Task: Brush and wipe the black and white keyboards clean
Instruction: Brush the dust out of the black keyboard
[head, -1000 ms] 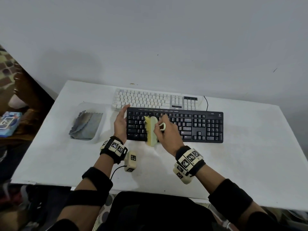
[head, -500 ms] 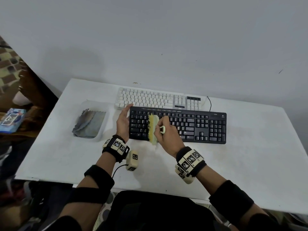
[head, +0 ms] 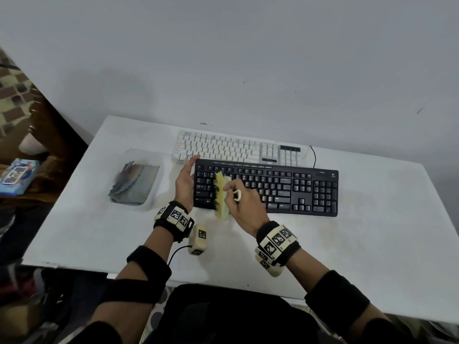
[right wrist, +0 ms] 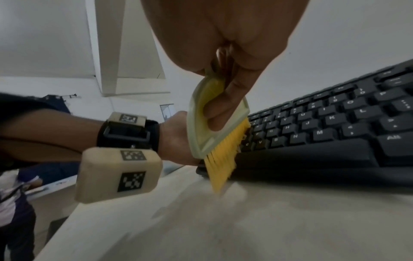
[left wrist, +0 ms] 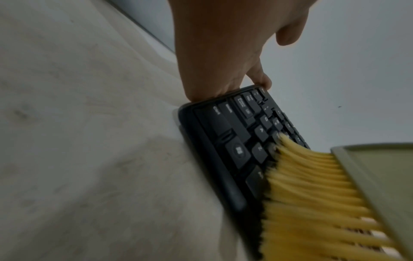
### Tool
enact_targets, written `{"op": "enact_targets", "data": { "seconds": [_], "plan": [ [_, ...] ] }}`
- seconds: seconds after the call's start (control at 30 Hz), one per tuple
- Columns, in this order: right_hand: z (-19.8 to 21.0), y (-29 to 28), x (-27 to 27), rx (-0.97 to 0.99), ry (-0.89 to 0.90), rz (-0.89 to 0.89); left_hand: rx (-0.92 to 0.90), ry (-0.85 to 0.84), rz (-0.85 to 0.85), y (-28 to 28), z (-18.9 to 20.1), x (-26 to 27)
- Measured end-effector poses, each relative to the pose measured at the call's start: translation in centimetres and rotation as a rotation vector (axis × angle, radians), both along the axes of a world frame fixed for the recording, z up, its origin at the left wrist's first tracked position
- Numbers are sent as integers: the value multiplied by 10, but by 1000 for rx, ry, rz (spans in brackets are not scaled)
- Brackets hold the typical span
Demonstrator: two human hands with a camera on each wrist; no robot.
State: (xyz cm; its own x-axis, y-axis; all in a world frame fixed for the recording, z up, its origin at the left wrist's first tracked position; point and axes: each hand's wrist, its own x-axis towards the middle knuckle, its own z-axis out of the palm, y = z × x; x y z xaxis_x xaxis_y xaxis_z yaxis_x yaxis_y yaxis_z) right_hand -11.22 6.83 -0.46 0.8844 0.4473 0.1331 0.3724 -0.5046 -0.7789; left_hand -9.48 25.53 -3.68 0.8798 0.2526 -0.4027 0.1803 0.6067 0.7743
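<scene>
Fingers (right wrist: 214, 113) of the right hand (head: 244, 202) grip the brush (head: 221, 194); left hand (head: 185, 181) flat against the black keyboard (head: 285, 189).

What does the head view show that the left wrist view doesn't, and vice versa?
Head only: the white keyboard behind the black one, a grey cloth in a clear tray, and the right hand gripping the brush.
Left wrist only: bristle tips bent against the keys and legible key legends.
Both: the black keyboard, the yellow brush on its left section, and the left hand against its left end.

A home room: patterned tiled floor (head: 15, 95) beside a white table (head: 372, 232)
</scene>
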Motion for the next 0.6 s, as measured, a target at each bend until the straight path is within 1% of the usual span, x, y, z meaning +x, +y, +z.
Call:
{"op": "enact_targets", "data": {
  "seconds": [0.1,0.2,0.27,0.37,0.5,0.57,0.6],
  "plan": [
    [9,-5,5,25,7,-10,3,-11,8,-1,1,0],
    [21,-5,14,91,-53,-83,-2,-5,10,-1,2,-2],
    [24,-1,19,106,-104,-102,-7,-8,7,-1,2,-2],
    [17,5,18,60,-110,-49,-17,-1,15,-1,3,-2],
    [7,2,7,-35,-79,109,-24,2,15,-1,3,-1],
    [11,0,7,-32,-84,119,-38,-1,14,-1,3,-1],
    [14,0,8,-12,-91,88,-44,0,14,-1,3,-1]
  ]
}}
